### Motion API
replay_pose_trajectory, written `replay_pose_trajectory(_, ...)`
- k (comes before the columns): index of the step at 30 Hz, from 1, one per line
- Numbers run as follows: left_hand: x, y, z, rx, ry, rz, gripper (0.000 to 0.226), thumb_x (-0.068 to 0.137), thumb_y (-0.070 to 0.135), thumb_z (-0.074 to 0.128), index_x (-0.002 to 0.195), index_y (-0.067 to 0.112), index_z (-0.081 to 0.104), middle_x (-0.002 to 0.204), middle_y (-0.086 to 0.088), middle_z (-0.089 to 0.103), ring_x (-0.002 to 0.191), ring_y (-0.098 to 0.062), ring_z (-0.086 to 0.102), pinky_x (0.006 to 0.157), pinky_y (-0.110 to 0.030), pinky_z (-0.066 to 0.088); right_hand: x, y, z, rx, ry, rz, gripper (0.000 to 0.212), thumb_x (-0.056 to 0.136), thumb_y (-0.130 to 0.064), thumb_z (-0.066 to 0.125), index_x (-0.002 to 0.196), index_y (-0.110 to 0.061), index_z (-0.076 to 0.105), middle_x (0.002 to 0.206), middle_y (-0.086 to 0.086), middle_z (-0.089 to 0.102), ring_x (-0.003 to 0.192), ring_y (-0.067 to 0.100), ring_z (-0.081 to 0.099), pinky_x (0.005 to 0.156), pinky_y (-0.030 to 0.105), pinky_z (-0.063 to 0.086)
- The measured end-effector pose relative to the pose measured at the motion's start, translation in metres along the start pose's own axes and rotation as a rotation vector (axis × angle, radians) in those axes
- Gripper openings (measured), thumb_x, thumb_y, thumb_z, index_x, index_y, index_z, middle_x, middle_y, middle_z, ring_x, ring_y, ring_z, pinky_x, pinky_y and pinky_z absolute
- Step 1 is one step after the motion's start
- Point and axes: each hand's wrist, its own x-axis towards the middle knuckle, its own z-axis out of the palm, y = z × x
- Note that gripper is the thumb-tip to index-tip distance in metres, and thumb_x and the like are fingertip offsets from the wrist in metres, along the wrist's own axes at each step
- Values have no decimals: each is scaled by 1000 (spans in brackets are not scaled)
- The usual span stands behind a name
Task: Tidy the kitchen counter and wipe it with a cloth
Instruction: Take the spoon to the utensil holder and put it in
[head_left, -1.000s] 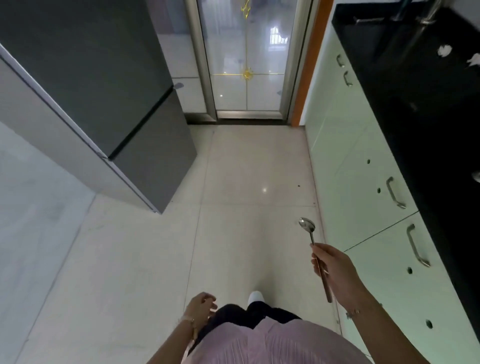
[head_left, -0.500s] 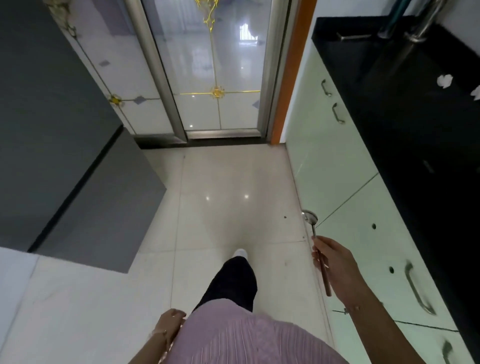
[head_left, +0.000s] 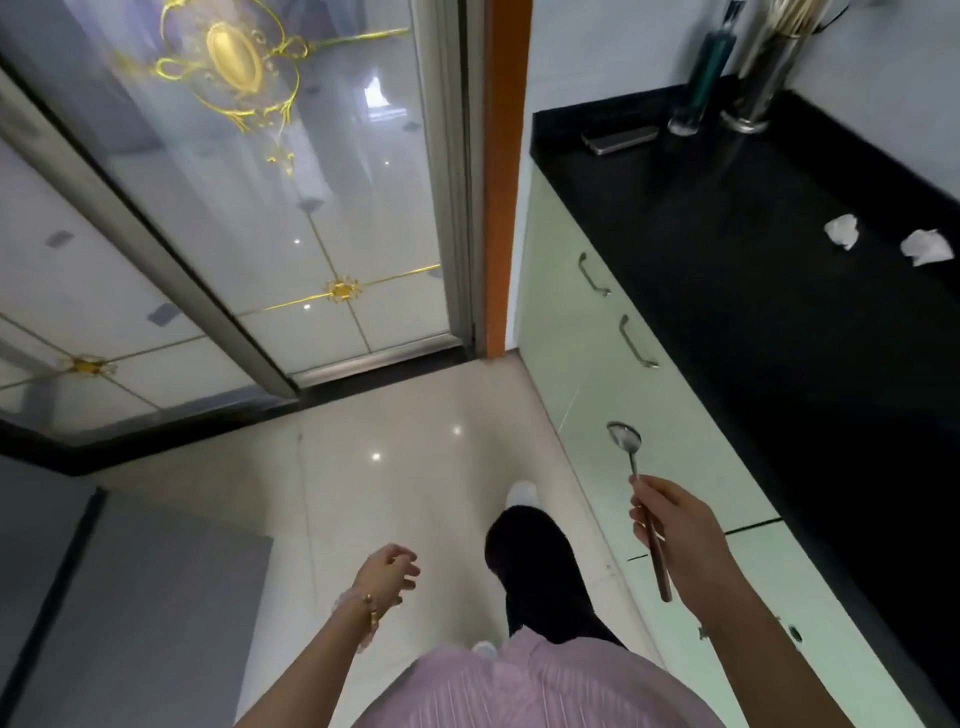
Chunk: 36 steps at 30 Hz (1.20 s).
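My right hand (head_left: 680, 535) grips a metal spoon (head_left: 626, 441) by its brown handle, bowl pointing up, in front of the pale green cabinets. My left hand (head_left: 387, 571) hangs low over the floor with fingers loosely apart and nothing in it. The black counter (head_left: 753, 322) runs along the right. Two crumpled white paper scraps (head_left: 841, 231) (head_left: 924, 247) lie on it. At its far end stand a steel utensil holder (head_left: 758, 78) and a dark bottle (head_left: 698, 83), with a flat phone-like object (head_left: 618, 139) beside them.
A glass sliding door (head_left: 311, 208) with gold ornament closes the far end, with an orange frame (head_left: 501, 176) beside the counter. A grey fridge (head_left: 104, 597) stands at the lower left. Green cabinet doors with metal handles (head_left: 636, 340) line the right. Glossy tiled floor (head_left: 415, 441) lies ahead.
I have walked forward toward the glass door; the fridge slid back to my left and the counter's far end came into view. My left hand swung forward. The spoon stays in my right hand.
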Motion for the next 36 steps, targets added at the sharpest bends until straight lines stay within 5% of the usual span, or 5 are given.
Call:
replay_pose_trajectory(10, 129, 124, -18, 98, 21, -134, 16, 87, 5, 48, 78, -1, 59, 72, -17, 62, 70, -31, 60, 69, -34, 50, 169, -131, 45, 21, 48, -47, 14, 89, -16, 58, 97, -10, 67, 78, 8, 61, 73, 17, 58, 71, 30, 48)
replay_pose_trajectory(15, 171, 189, -29, 206, 63, -41, 31, 78, 9, 53, 47, 7, 53, 47, -4, 54, 69, -26, 58, 48, -5, 38, 223, -187, 53, -10, 78, -73, 19, 92, -17, 53, 101, -5, 65, 77, 10, 59, 72, 20, 54, 69, 29, 46)
replay_pose_trajectory(21, 238, 331, -22, 281, -46, 3, 18, 87, 5, 48, 75, 2, 61, 75, -20, 63, 70, -31, 59, 64, -30, 48, 281, -232, 55, 106, 239, -15, 18, 91, -17, 55, 104, -11, 66, 89, 9, 64, 81, 17, 61, 72, 27, 49)
replay_pose_trajectory(31, 231, 638, 99, 698, -605, 916, 20, 93, 15, 43, 98, 28, 57, 95, 2, 64, 91, -11, 60, 79, -25, 48, 359, -315, 59, 301, 563, -58, 16, 90, -18, 56, 102, -16, 66, 88, 7, 66, 79, 16, 61, 74, 28, 50)
replay_pose_trajectory(36, 261, 681, 168, 1187, -510, 1473, 37, 93, 23, 41, 130, 19, 45, 135, 2, 48, 127, -12, 41, 107, -28, 35, 375, -332, 51, 439, 721, -83, 15, 90, -16, 56, 100, -16, 67, 87, 4, 64, 78, 14, 61, 71, 28, 48)
